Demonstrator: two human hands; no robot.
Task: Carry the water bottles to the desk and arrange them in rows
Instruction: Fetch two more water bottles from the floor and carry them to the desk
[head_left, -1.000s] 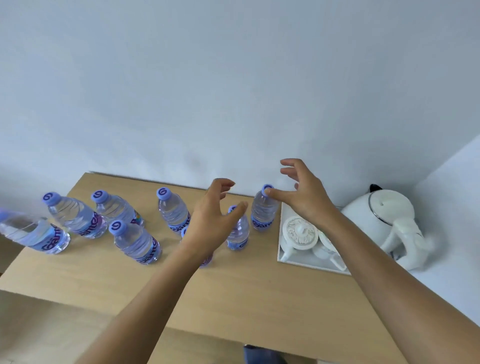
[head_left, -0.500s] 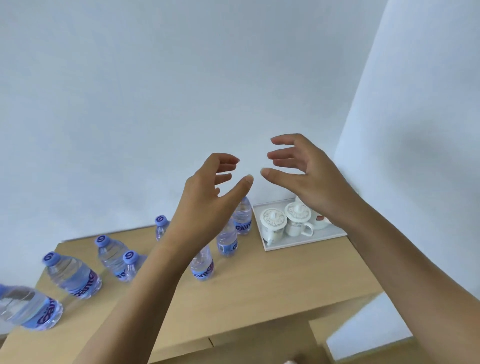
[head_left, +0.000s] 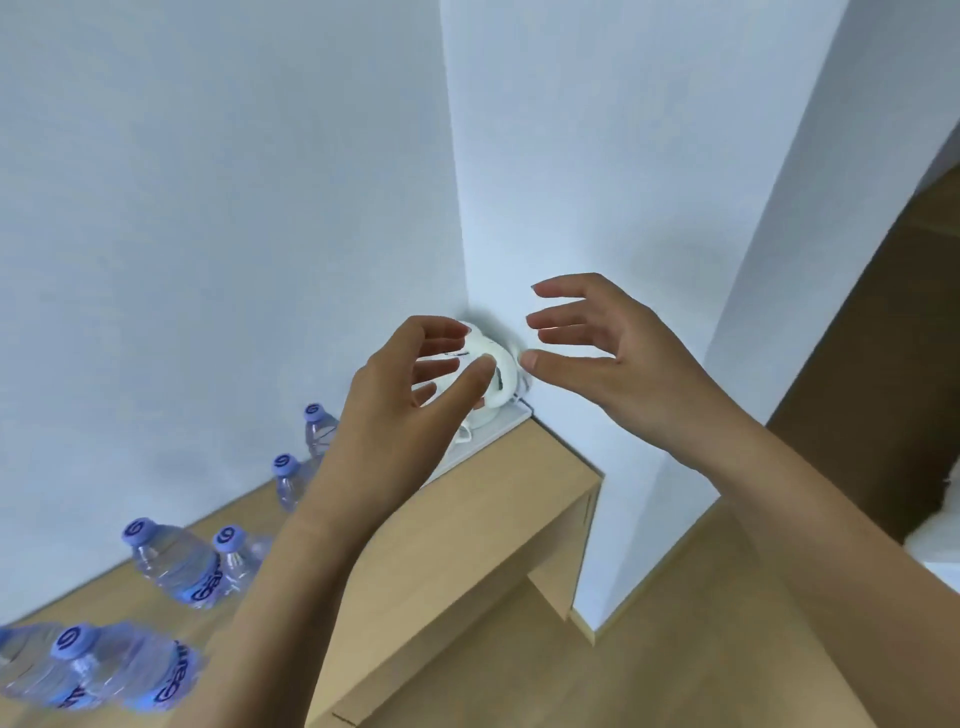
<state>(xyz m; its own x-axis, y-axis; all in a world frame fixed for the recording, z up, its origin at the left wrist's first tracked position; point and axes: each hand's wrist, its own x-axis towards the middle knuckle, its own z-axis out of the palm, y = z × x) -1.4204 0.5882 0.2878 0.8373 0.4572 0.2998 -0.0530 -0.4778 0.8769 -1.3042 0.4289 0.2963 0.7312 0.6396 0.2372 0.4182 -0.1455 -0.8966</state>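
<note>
— What's changed in the last second?

— I've let go and turned away to my right. A second ago my right hand (head_left: 613, 358) was at the cap of the bottle nearest the tray; now both hands are lifted clear, fingers spread and loosely curled, holding nothing. My left hand (head_left: 410, 395) hangs in front of the white kettle (head_left: 498, 374).

— And the bottles?

— The water bottles (head_left: 176, 566) stand on the desk (head_left: 467, 525), off to my left, roughly in two lines running back toward the white tray (head_left: 493, 431). The nearest ones are blurred, so I can't vouch for how straight they are.

— So what does that mean?

— That batch looks placed. I'd guess I'm off to fetch more.
</note>
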